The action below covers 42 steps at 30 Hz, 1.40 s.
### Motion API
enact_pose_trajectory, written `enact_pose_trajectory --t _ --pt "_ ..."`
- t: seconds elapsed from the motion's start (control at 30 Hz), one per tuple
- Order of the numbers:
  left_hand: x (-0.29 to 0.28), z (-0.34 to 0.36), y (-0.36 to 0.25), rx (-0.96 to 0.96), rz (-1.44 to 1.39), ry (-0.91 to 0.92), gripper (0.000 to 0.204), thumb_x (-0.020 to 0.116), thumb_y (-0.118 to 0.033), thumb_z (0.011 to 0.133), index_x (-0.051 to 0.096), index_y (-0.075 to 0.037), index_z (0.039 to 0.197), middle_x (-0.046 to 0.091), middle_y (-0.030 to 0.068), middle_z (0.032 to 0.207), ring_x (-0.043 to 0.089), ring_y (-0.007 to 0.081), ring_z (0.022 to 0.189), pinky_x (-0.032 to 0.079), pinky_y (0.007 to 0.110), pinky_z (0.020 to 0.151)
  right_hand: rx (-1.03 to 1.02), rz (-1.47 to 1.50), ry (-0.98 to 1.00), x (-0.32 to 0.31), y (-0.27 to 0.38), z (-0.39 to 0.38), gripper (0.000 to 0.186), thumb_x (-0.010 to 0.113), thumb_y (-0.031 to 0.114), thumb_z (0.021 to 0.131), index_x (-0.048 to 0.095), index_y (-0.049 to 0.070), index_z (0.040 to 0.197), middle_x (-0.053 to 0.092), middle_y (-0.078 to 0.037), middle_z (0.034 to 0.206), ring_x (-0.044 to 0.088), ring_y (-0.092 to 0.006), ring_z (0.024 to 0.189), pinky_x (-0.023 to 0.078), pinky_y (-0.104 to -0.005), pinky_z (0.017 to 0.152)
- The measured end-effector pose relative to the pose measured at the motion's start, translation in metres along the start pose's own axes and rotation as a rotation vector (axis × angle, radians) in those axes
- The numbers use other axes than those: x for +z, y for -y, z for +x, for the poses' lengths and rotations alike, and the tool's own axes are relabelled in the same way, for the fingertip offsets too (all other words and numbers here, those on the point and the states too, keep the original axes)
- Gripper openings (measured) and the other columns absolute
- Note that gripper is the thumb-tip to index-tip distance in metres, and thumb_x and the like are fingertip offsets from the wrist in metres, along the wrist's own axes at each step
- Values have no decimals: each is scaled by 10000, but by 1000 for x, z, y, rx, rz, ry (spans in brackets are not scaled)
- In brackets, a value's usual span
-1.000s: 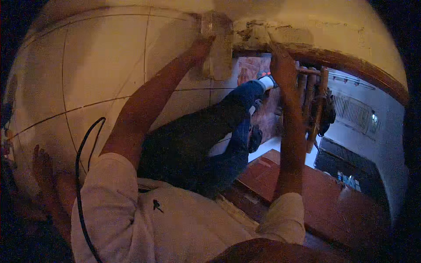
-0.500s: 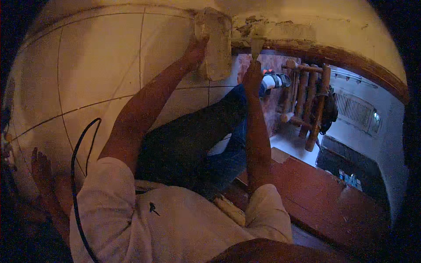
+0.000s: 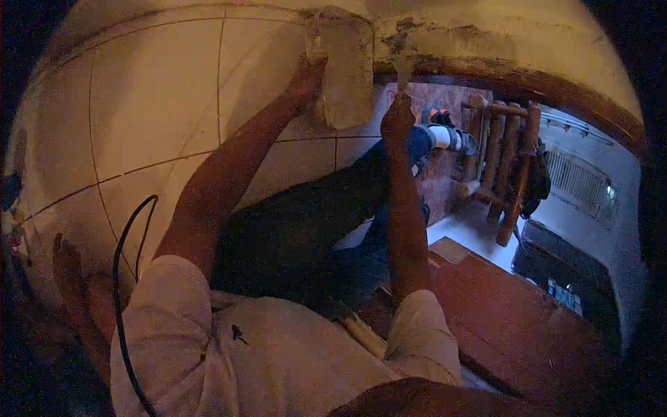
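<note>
My left hand (image 3: 307,78) grips the left edge of a pale, rectangular, tray-like container (image 3: 347,73), smeared and held upright near the wall; its contents cannot be made out. Closed around a handle, my right hand (image 3: 397,119) holds a putty knife (image 3: 404,69) with its blade pointing up. That blade lies against the edge where the yellowish wall (image 3: 500,42) meets a brown wooden border (image 3: 479,67). Just above the blade, the wall has a dark, rough, broken patch (image 3: 403,33).
Another person's open hand (image 3: 67,267) appears at far left. A black cable (image 3: 119,278) loops beside my left sleeve. Below on the right are a wooden-railed piece of furniture (image 3: 500,153), a red-brown board (image 3: 507,306) and a shod foot (image 3: 451,139). Large pale tiles (image 3: 153,90) lie at left.
The view has shifted slightly, so the railing and lower room sit farther right. My right hand and the putty knife are a little farther left; both hands keep their holds.
</note>
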State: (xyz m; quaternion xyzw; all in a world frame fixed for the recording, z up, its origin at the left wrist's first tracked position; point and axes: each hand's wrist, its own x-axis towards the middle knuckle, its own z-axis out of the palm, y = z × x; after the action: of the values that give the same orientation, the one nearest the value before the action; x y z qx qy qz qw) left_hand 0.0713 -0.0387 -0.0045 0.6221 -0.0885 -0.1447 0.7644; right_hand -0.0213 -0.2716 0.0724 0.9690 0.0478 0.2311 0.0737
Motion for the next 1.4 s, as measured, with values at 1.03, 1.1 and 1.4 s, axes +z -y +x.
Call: enact_pose_trajectory --t 1.03,1.1,1.4 --pt "1 5 -21 -364 -206 35 694 410 -533 912 289 -3 1341 473 179 1243 467 285 1125 386 409 955 27 -173 -15 0 13 8 179 479 61 838 510 -5 1001 560 -223 881 599 -369 731 476 -435 571" --pt "-1 3 -19 -254 -257 54 712 402 -539 909 271 1 1354 466 185 1260 467 302 1134 375 412 967 73 -117 120 8 14 -1 205 472 58 835 512 -5 1025 553 -230 931 597 -371 727 473 -445 578" --pt "-10 -5 -19 -219 -328 143 667 362 -510 935 289 7 1350 464 212 1262 496 289 1116 407 395 940 -135 153 346 -9 39 -20 345 460 144 889 511 -3 1197 600 -256 982 607 -387 848 480 -463 702"
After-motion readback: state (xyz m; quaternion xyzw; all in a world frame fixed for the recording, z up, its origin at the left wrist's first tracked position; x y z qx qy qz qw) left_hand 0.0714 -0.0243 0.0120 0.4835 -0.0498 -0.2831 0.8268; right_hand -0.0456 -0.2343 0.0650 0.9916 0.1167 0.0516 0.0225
